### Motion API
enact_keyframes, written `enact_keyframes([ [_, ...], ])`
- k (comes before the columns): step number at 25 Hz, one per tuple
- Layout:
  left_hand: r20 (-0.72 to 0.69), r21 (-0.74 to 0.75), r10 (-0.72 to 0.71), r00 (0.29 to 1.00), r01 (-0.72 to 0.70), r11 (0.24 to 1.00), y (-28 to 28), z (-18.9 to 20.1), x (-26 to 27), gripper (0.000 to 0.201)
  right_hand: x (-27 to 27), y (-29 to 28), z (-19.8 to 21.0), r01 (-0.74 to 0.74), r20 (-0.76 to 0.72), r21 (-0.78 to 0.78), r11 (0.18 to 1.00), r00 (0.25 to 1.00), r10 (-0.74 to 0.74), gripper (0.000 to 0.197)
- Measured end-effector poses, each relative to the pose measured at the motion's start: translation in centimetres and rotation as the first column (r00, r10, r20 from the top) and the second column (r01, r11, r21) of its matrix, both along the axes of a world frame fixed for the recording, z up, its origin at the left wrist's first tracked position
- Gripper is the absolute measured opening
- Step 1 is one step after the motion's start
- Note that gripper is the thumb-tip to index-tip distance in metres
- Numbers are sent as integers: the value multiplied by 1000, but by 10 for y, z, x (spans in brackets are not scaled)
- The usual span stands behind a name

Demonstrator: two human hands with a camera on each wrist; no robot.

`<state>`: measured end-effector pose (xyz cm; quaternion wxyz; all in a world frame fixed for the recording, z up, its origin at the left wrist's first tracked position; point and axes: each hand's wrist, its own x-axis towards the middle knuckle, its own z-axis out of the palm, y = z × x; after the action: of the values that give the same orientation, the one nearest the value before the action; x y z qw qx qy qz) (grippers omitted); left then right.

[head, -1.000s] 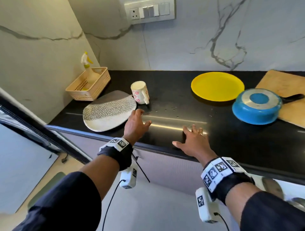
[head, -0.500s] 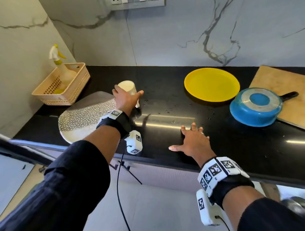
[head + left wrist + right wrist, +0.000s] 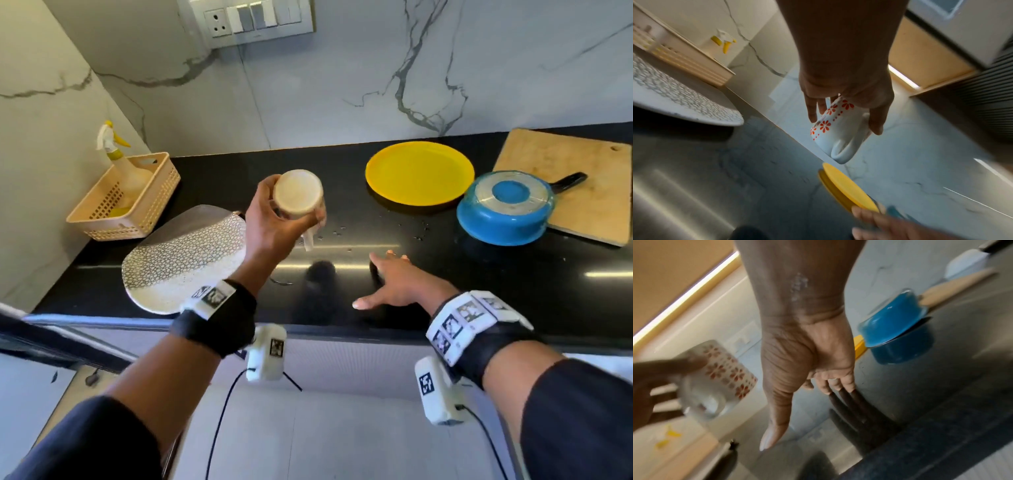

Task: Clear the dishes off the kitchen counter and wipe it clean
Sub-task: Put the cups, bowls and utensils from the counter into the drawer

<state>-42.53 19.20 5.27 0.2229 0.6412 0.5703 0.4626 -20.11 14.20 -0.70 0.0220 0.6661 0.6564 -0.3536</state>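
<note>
My left hand (image 3: 274, 222) grips a white mug (image 3: 298, 197) with red flowers (image 3: 836, 129), held upside down in the air above the black counter (image 3: 479, 274). The mug's base faces up and its handle hangs low. My right hand (image 3: 394, 284) rests flat on the counter near the front edge, fingers spread (image 3: 830, 386). A patterned oval plate (image 3: 181, 263) lies at the left. A yellow plate (image 3: 419, 173) sits at the back. An upturned blue pan (image 3: 505, 209) rests partly on a wooden cutting board (image 3: 582, 192).
A beige basket (image 3: 137, 209) with a spray bottle (image 3: 118, 157) stands in the back left corner. Small water drops (image 3: 376, 233) speckle the counter between the mug and the pan. A marble wall with a switch panel (image 3: 257, 20) rises behind.
My left hand reached from the counter's front to the mug, closed around it and lifted it off the counter. My right hand has stayed flat on the counter.
</note>
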Motion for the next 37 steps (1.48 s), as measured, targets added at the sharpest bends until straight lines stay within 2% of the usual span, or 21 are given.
enact_keyframes([
  [1, 15, -6, -78, 997, 78, 997, -25, 5, 14, 80, 13, -10, 8, 41, -115, 10, 999, 993, -40, 121],
  [3, 38, -35, -205, 978, 206, 978, -73, 4, 42, 75, 43, -43, 24, 150, -303, 165, 975, 948, -95, 116],
  [5, 71, -79, -307, 949, 313, 947, -117, -2, 67, 76, 66, -87, 37, 192, -432, 308, 932, 901, -43, 111],
  [7, 120, -144, -435, 893, 449, 882, -161, -8, 105, 79, 97, -147, 42, 214, -525, 329, 920, 851, -10, 109],
  [9, 124, -199, -571, 811, 584, 787, -205, -15, 149, 83, 134, -206, 36, 261, -561, 342, 903, 827, -27, 105],
  [11, 132, -214, -694, 708, 704, 677, -244, -24, 197, 85, 176, -258, 26, 307, -529, 379, 873, 846, -68, 100],
  [14, 212, -246, -766, 606, 792, 559, -292, -42, 263, 82, 237, -320, 5, 352, -533, 360, 864, 838, -119, 103],
  [16, 240, -308, -758, 607, 788, 534, -322, -65, 307, 85, 281, -353, -10, 344, -528, 351, 871, 841, -120, 102],
  [19, 226, -409, -705, 673, 722, 558, -363, -96, 369, 94, 344, -380, -24, 219, -464, 311, 925, 884, -53, 95],
  [22, 191, -593, -696, 692, 646, 480, -389, -117, 407, 96, 392, -398, -31, 114, -314, 250, 962, 949, -31, 92],
  [26, -14, -754, -797, 603, 517, 405, -409, -135, 426, 89, 444, -426, -56, -3, -138, 64, 998, 990, 12, 89],
  [30, -137, -809, -818, 559, 412, 418, -421, -147, 430, 69, 456, -444, -81, -60, 34, 4, 998, 998, 60, 82],
  [34, -140, -857, -853, 503, 370, 359, -426, -159, 437, 68, 456, -437, -102, -62, 48, 12, 998, 997, 61, 89],
  [37, -148, -863, -855, 497, 357, 357, -426, -167, 441, 66, 450, -431, -112, -133, 151, -6, 991, 980, 133, 88],
])
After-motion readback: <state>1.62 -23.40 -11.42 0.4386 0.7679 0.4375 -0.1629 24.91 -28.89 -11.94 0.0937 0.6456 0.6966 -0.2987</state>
